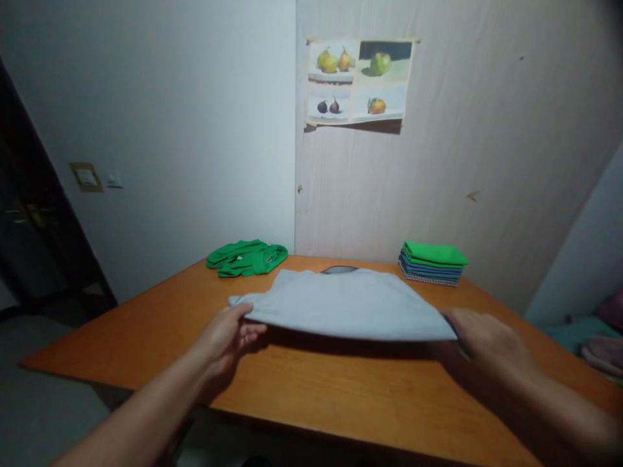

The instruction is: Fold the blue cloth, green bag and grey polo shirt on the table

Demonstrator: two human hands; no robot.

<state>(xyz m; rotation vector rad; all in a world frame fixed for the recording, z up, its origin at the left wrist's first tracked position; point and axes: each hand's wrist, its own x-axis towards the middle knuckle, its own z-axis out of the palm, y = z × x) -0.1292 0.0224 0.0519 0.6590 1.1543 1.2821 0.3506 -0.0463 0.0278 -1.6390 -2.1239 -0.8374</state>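
Note:
A light grey shirt [341,305] spreads across the middle of the table, its dark-edged neckline at the far side. Its near edge is lifted off the wood and casts a shadow below. My left hand [233,331] pinches the left end of that edge between thumb and fingers. At the right end, my right hand [487,334] grips the corner, with its fingers partly hidden behind the hand.
On the orange-brown table [311,389], a crumpled green garment [248,258] lies at the back left. A stack of folded clothes [432,263], bright green on top, stands at the back right. Fruit pictures [360,81] hang on the wall behind.

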